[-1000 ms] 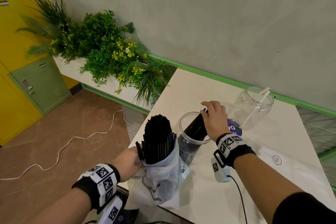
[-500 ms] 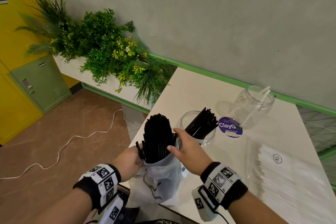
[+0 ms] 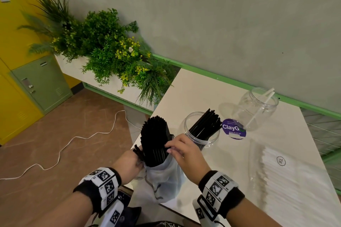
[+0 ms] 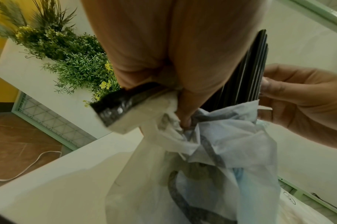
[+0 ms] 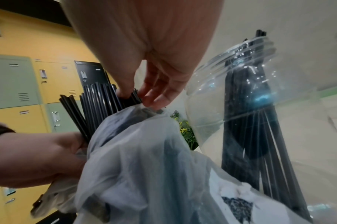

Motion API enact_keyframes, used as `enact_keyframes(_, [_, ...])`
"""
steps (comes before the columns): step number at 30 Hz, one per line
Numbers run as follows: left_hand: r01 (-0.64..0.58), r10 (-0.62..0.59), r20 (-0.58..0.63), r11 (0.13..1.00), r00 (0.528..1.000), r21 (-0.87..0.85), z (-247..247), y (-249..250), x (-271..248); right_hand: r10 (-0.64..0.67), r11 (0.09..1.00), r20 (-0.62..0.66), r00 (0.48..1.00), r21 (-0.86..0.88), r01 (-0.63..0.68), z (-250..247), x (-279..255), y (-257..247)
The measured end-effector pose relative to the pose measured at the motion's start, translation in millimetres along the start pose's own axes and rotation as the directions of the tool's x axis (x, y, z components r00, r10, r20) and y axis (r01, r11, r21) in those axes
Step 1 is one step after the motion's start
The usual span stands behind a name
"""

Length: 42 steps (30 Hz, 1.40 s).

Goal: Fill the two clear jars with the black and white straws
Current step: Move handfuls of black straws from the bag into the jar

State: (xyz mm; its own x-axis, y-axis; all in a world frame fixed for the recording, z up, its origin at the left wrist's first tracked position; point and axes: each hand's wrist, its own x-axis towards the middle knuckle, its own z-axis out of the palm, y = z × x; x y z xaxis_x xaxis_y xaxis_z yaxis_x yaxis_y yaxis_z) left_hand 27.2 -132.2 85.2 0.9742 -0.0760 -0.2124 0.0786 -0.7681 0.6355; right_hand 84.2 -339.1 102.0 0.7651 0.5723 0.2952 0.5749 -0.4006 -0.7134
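Observation:
A thick bundle of black straws (image 3: 154, 140) stands upright in a thin white plastic bag (image 3: 162, 180) at the table's near left corner. My left hand (image 3: 129, 164) grips the bag's gathered edge (image 4: 183, 121) with a few loose black straws. My right hand (image 3: 181, 150) pinches some straws on the bundle's right side (image 5: 128, 95). Just behind stands a clear jar (image 3: 202, 131) holding a slanted bunch of black straws (image 3: 206, 125). A second clear jar (image 3: 258, 108) near the wall holds a couple of white straws (image 3: 262, 106).
A stack of white paper-wrapped straws (image 3: 287, 180) lies on the white table (image 3: 193, 94) at the right. A purple round ClayGo sticker (image 3: 233, 128) sits between the jars. A planter with green plants (image 3: 103, 49) stands left of the table. A white cable (image 3: 64, 143) crosses the floor.
My right hand left the jar of black straws, came back to the bagged bundle and now pinches straws there. The left hand has kept its grip on the bag.

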Motion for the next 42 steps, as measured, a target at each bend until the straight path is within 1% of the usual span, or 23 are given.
enact_keyframes(2, [-0.015,0.015,-0.008,1.0,1.0,-0.024,-0.2,-3.9,-0.6,0.062,0.998,-0.043,0.997,-0.011,-0.063,-4.5,-0.6,3.6])
enact_keyframes(3, [-0.017,0.017,-0.004,1.0,1.0,-0.025,-0.4,-4.4,-1.2,0.113,0.993,-0.034,0.993,-0.03,-0.114,-6.4,-0.5,5.5])
enact_keyframes(5, [-0.017,0.017,0.004,0.999,1.0,-0.029,-1.0,-4.6,-1.5,0.214,0.975,0.057,0.975,-0.073,-0.209,-7.9,1.1,6.7])
enact_keyframes(6, [-0.024,0.024,0.005,0.999,1.0,-0.036,-1.1,-3.7,-1.5,0.242,0.968,0.111,0.964,-0.096,-0.232,-7.3,3.6,7.1])
enact_keyframes(8, [-0.027,0.027,-0.003,0.998,1.0,-0.05,-2.0,-0.8,-2.0,0.257,0.963,0.189,0.948,-0.134,-0.235,-4.7,12.1,6.2])
enact_keyframes(10, [-0.03,0.03,0.004,0.999,1.0,-0.031,-3.0,1.7,-4.2,0.297,0.952,0.223,0.928,-0.141,-0.271,-2.6,21.0,6.3])
enact_keyframes(12, [-0.02,0.02,-0.003,0.999,1.0,-0.037,-3.7,2.1,-5.9,0.339,0.94,0.193,0.921,-0.094,-0.327,-1.3,26.6,6.6])
enact_keyframes(15, [-0.003,0.002,-0.018,0.996,1.0,-0.086,-4.7,3.2,-9.2,0.361,0.927,0.133,0.923,0.06,-0.371,0.6,27.1,3.9])
enact_keyframes(17, [0.003,-0.015,-0.068,0.984,0.998,-0.178,-5.8,2.7,-11.9,0.338,0.925,0.059,0.939,0.16,-0.343,-0.2,24.6,-2.3])
enact_keyframes(19, [0.056,-0.118,-0.163,0.939,0.98,-0.341,-8.6,1.4,-13.7,0.298,0.921,-0.039,0.954,0.273,-0.277,-3.4,19.3,-11.8])
enact_keyframes(20, [0.051,-0.143,-0.208,0.918,0.968,-0.394,-11.8,0.2,-13.1,0.286,0.916,-0.079,0.955,0.316,-0.248,-3.7,16.3,-15.0])
enact_keyframes(21, [0.038,-0.139,-0.227,0.917,0.964,-0.398,-13.5,-3.6,-10.8,0.285,0.909,-0.108,0.952,0.345,-0.233,-2.9,13.2,-16.4])
enact_keyframes(22, [0.036,-0.126,-0.212,0.923,0.969,-0.384,-14.9,-7.1,-8.5,0.297,0.905,-0.125,0.947,0.353,-0.237,-0.9,9.9,-15.0])
enact_keyframes(24, [0.059,-0.111,-0.133,0.937,0.985,-0.346,-17.5,-8.0,-5.4,0.333,0.909,-0.14,0.932,0.31,-0.278,5.8,3.9,-6.5])
enact_keyframes(26, [0.116,-0.144,-0.075,0.948,0.987,-0.295,-18.7,-7.0,-1.2,0.343,0.927,-0.147,0.928,0.212,-0.309,11.4,-0.4,3.7])
enact_keyframes(28, [0.18,-0.201,-0.066,0.954,0.977,-0.24,-19.0,-8.5,3.7,0.335,0.939,-0.145,0.931,0.14,-0.316,14.8,-3.7,11.0])
enact_keyframes(31, [0.201,-0.215,-0.053,0.96,0.975,-0.193,-21.9,-8.7,7.4,0.316,0.948,-0.134,0.939,0.086,-0.307,13.2,-6.1,15.5])
enact_keyframes(33, [0.218,-0.229,-0.034,0.955,0.973,-0.201,-24.6,-9.1,7.9,0.294,0.956,-0.122,0.948,0.048,-0.291,10.6,-7.1,16.2])
enact_keyframes(35, [0.222,-0.232,-0.027,0.953,0.972,-0.206,-25.9,-10.2,8.0,0.239,0.969,-0.092,0.967,-0.041,-0.243,8.1,-9.0,16.2])
enact_keyframes(38, [0.22,-0.229,-0.027,0.958,0.973,-0.185,-28.6,-11.3,7.3,0.131,0.97,-0.002,0.991,-0.205,-0.129,7.4,-14.9,9.9])
enact_keyframes(39, [0.211,-0.221,-0.034,0.96,0.975,-0.182,-28.8,-13.1,7.7,0.096,0.965,0.009,0.995,-0.247,-0.091,7.1,-16.6,6.1])
enact_keyframes(40, [0.209,-0.218,-0.03,0.959,0.975,-0.193,-29.0,-13.9,7.9,0.063,0.96,0.006,0.998,-0.273,-0.059,6.4,-18.1,1.8])
enact_keyframes(42, [0.192,-0.202,-0.03,0.96,0.979,-0.204,-29.4,-15.2,7.7,0.023,0.963,0.01,1.0,-0.27,-0.019,4.3,-18.6,-5.0])
